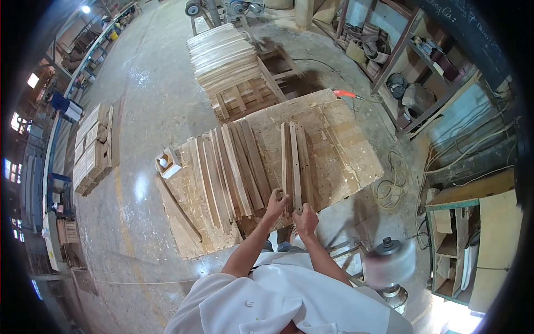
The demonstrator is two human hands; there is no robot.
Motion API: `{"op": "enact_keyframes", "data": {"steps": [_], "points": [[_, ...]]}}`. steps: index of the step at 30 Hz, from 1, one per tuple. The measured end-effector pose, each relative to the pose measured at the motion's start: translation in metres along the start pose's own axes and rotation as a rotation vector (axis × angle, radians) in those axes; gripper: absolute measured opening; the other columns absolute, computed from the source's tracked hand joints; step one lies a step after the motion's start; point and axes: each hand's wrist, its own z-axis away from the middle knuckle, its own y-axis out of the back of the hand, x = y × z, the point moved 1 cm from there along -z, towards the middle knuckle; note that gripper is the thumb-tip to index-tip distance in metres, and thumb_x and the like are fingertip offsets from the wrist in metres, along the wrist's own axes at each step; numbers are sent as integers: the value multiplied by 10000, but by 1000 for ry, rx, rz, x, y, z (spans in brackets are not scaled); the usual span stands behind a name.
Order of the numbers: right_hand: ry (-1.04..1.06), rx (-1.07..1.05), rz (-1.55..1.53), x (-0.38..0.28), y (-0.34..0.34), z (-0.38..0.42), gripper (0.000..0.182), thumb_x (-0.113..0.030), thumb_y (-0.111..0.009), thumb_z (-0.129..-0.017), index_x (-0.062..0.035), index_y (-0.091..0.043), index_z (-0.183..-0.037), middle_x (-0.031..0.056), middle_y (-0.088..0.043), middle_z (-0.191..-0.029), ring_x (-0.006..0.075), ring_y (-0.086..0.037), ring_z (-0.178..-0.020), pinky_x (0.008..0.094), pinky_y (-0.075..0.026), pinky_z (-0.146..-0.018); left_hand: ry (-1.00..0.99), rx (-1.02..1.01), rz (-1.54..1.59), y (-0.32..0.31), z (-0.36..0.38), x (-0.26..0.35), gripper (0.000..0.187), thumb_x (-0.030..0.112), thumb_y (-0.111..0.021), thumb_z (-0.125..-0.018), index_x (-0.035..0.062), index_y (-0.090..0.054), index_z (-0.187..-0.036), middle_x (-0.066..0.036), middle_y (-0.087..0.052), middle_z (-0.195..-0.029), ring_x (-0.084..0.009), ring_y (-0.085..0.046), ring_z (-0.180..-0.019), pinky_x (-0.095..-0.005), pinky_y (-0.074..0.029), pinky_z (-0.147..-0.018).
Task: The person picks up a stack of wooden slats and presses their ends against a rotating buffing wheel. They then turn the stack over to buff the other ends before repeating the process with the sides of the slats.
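On the wooden worktable (350, 150) in front of me lie several long wooden strips, side by side. My left hand (276, 204) is closed, fingers curled around the near end of the left wooden strip (286, 158) in the right-hand group. My right hand (305, 221) pinches the near end of the lighter wooden strip (296, 167) beside it. Small dark spots show along the strips just right of that one. A larger group of wooden strips (229, 167) lies to the left of my hands. My fingertips are partly hidden against the wood.
A small white box (168, 163) with a bottle stands at the table's left corner, above a loose board (181, 211). An orange-red tool (346, 94) lies at the far corner. Stacked slats (222, 55) stand beyond, a blurred machine (389, 259) at right, cables (392, 186) on the floor.
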Motion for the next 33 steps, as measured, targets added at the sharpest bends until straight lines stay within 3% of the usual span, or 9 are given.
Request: {"op": "enact_keyframes", "data": {"steps": [4, 9, 12, 18, 22, 24, 27, 30, 33], "points": [[-34, -34, 30, 9, 1, -2, 267, -209, -721, -731, -47, -559, -867, 173, -634, -826, 401, -636, -802, 511, -491, -704, 25, 23, -33, -7, -2, 6, 541, 270, -739, -874, 33, -495, -1294, -115, -672, -970, -189, -663, -827, -337, -535, -715], [8, -60, 53, 16, -3, -7, 254, -237, -707, -735, -45, -582, -846, 172, -643, -839, 394, -642, -816, 509, -500, -719, -89, 211, -517, -12, -12, 3, 776, 335, -875, -685, 26, -475, -1274, -176, -658, -1063, -343, -655, -993, -442, -508, -860], [19, -63, 73, 17, -2, -9, 257, -264, -693, -755, -46, -600, -854, 166, -650, -848, 389, -644, -821, 502, -504, -723, -92, 399, -629, -20, 6, 25, 797, 361, -885, -657, 38, -478, -1261, -185, -650, -1064, -382, -646, -980, -440, -516, -810], [63, -173, 70, 23, 3, -12, 263, -276, -688, -782, -36, -612, -857, 159, -652, -834, 376, -648, -811, 495, -502, -714, -350, 444, -869, -33, 12, 7, 889, 362, -796, -764, 80, -338, -1472, -165, -618, -994, -365, -644, -870, -445, -505, -712], [-1, -154, -83, 30, 19, -12, 239, -259, -699, -807, -38, -635, -872, 146, -656, -861, 346, -650, -823, 462, -500, -710, -322, 392, -916, -39, 13, -1, 858, 330, -735, -828, 100, -283, -1520, -164, -596, -980, -357, -636, -831, -448, -501, -691], [-61, -120, -139, 38, 24, -9, 225, -248, -701, -817, -41, -646, -884, 140, -659, -874, 334, -651, -830, 447, -501, -712, -507, 314, -996, -41, 14, -3, 788, 281, -691, -856, 93, -296, -1512, -172, -599, -1039, -362, -637, -877, -454, -506, -721], [2, 103, -183, 54, 28, -1, 216, -214, -694, -840, -41, -674, -968, 139, -663, -910, 323, -650, -839, 424, -510, -750, -347, 209, -923, -52, 13, -5, 772, 260, -665, -859, 92, -296, -1516, -189, -596, -1093, -374, -625, -944, -464, -505, -780], [18, 184, -220, 75, 27, 12, 238, -213, -693, -846, -34, -679, -1003, 151, -663, -923, 330, -648, -851, 423, -513, -769, -427, 215, -775, -58, 7, -1, 859, 305, -692, -846, 98, -231, -1541, -215, -586, -1131, -388, -613, -987, -471, -502, -822], [-40, 22, -184, 94, 32, 30, 261, -217, -697, -852, -30, -682, -1034, 164, -669, -958, 333, -650, -881, 421, -513, -790, -322, 272, -807, -77, -23, 32, 1007, 396, -742, -804, 116, -145, -1564, -235, -562, -1142, -406, -606, -982, -466, -504, -821]]}}
